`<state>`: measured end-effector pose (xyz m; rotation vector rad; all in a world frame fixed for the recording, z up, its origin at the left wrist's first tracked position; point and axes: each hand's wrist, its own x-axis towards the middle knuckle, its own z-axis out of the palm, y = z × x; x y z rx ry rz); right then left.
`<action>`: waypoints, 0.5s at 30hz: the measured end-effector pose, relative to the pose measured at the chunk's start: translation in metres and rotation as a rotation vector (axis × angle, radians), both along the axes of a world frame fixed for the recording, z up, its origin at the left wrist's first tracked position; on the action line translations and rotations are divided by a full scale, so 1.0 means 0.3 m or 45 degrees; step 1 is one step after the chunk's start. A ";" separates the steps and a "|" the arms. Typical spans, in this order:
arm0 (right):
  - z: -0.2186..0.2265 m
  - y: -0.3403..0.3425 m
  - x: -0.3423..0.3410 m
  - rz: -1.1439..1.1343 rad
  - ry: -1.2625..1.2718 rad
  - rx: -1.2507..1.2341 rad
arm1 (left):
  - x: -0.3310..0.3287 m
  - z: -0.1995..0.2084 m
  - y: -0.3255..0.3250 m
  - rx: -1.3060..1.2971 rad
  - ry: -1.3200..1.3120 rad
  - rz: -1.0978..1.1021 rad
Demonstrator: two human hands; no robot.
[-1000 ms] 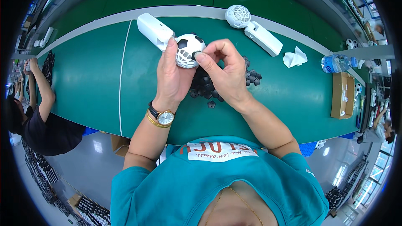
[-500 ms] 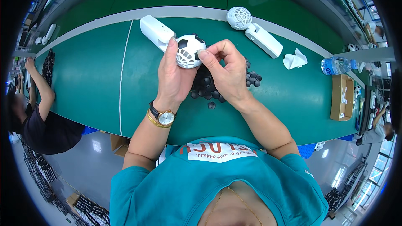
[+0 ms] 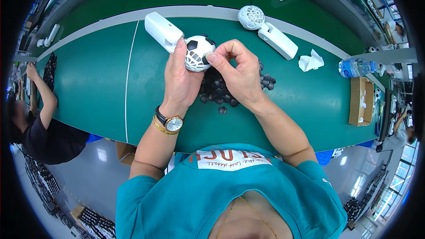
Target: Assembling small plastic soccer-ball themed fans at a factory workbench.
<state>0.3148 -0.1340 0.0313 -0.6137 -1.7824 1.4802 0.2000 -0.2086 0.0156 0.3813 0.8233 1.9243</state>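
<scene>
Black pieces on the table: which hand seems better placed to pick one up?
Probably the right hand: black pieces show on both sides of it, while the left hand holds the ball.

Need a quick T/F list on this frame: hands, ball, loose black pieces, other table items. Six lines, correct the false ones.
1. The left hand holds the black-and-white ball. True.
2. The right hand has its thumb at the ball's side. True.
3. Nothing is worn on the left wrist. False: it has a watch.
4. The loose pieces sit in a carton. False: black pieces lie on the green table.
5. A crumpled tissue lies right of a second white unit. True.
6. That unit's ball has black panels. False: its visible side is white openwork.
</scene>
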 end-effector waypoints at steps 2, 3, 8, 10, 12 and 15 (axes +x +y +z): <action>0.000 0.003 -0.001 -0.010 -0.023 0.048 | 0.003 0.001 -0.001 -0.006 -0.011 -0.003; -0.001 0.004 -0.002 -0.021 -0.043 0.096 | 0.005 0.001 -0.001 -0.011 -0.019 -0.008; -0.025 -0.018 -0.016 -0.161 -0.109 0.414 | 0.011 -0.012 0.001 -0.013 -0.007 0.037; -0.031 -0.028 -0.021 -0.171 -0.102 0.387 | 0.011 -0.016 0.000 -0.005 -0.008 0.048; -0.036 -0.035 -0.027 -0.191 -0.090 0.333 | 0.009 -0.017 0.001 0.011 -0.012 0.068; -0.041 -0.043 -0.042 -0.238 -0.030 0.293 | 0.012 -0.015 0.003 0.020 -0.019 0.080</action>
